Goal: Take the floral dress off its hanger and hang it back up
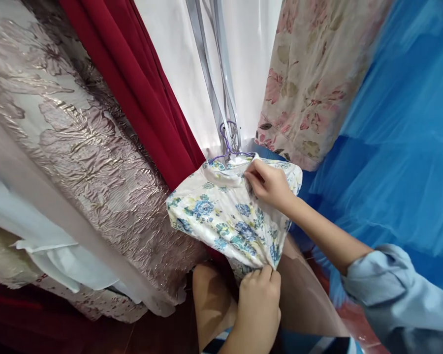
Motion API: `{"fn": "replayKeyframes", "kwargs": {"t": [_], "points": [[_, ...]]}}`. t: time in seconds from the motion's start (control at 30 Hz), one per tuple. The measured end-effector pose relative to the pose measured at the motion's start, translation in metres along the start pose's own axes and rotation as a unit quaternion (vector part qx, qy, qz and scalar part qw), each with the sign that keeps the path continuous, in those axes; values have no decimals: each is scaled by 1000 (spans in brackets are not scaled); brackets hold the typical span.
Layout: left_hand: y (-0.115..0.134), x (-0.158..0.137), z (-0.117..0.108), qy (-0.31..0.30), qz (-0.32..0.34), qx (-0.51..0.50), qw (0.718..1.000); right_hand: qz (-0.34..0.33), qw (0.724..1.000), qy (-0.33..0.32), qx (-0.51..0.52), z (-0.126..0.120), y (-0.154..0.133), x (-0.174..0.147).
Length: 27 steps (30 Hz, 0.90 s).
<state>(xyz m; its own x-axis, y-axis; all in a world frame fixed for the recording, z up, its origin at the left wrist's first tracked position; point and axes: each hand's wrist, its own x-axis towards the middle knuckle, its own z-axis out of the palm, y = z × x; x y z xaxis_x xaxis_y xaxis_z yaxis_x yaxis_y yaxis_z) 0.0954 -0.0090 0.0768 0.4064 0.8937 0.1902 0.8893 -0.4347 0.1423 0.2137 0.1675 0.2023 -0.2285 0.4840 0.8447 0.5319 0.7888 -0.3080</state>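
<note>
Between your two hands hangs a floral garment (221,216) on a purple hanger (225,147), its long axis running from the collar down toward you. Your right hand (268,184) pinches the collar just below the hanger. Your left hand (258,300) grips the bunched hem, farthest from the hanger.

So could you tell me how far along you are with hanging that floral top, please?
Looks done: the floral top sits on the purple hanger, whose hook is up by the grey strips. In hand: the right hand pinches the fabric by the collar, and the left hand grips the gathered hem. Left, probably: smoothing it and letting go; the hem is still bunched.
</note>
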Motion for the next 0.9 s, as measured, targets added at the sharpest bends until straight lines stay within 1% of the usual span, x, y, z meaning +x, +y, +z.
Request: {"fn": "replayKeyframes", "kwargs": {"t": [0.07,0.1,0.13,0.17,0.2,0.23,0.27,0.33,0.37,0.4,0.43,0.47,0.53,0.6,0.63,0.67,0.7,0.77,0.8,0.83,0.87,0.9], "points": [[-4,6,-5,-48,16,46,998,8,1000,15,-3,4,-2,8],[-8,9,-8,-60,26,40,997,11,1000,12,3,6,-4,8],[-13,12,-12,-60,40,13,997,13,1000,9,12,7,-5,5],[-19,15,-18,-44,53,-29,997,15,1000,9,24,8,-5,0],[-27,20,-26,-7,63,-76,995,16,999,13,34,8,-6,-5],[-34,27,-35,51,68,-121,989,18,999,17,43,7,-6,-10],[-42,34,-47,122,68,-156,978,23,998,22,51,6,-6,-16],[-57,55,-74,273,60,-178,944,43,996,23,73,4,-8,-24],[-63,68,-87,319,56,-165,931,58,994,18,90,4,-9,-26],[-69,81,-100,335,60,-145,929,76,991,16,111,4,-11,-28],[-74,94,-111,337,70,-125,930,97,986,17,137,4,-13,-29],[-78,106,-121,329,86,-104,935,120,978,22,168,5,-15,-30],[-83,126,-132,312,118,-68,940,167,957,41,234,8,-18,-30],[-85,138,-136,317,135,-37,938,212,929,60,296,11,-19,-28],[-84,141,-136,327,136,-24,935,238,910,68,331,14,-20,-26],[-84,143,-135,340,134,-10,931,269,885,73,372,17,-21,-25],[-83,144,-135,354,131,1,926,303,853,73,419,20,-21,-23],[-82,145,-138,378,126,10,917,363,775,64,513,29,-23,-22],[-84,144,-141,392,122,9,912,384,741,60,547,34,-23,-23],[-87,144,-146,410,112,3,905,400,716,57,569,39,-22,-26],[-93,143,-152,432,97,-5,897,415,700,54,579,44,-20,-31],[-102,141,-159,459,74,-16,885,432,691,51,577,49,-18,-38]]}}
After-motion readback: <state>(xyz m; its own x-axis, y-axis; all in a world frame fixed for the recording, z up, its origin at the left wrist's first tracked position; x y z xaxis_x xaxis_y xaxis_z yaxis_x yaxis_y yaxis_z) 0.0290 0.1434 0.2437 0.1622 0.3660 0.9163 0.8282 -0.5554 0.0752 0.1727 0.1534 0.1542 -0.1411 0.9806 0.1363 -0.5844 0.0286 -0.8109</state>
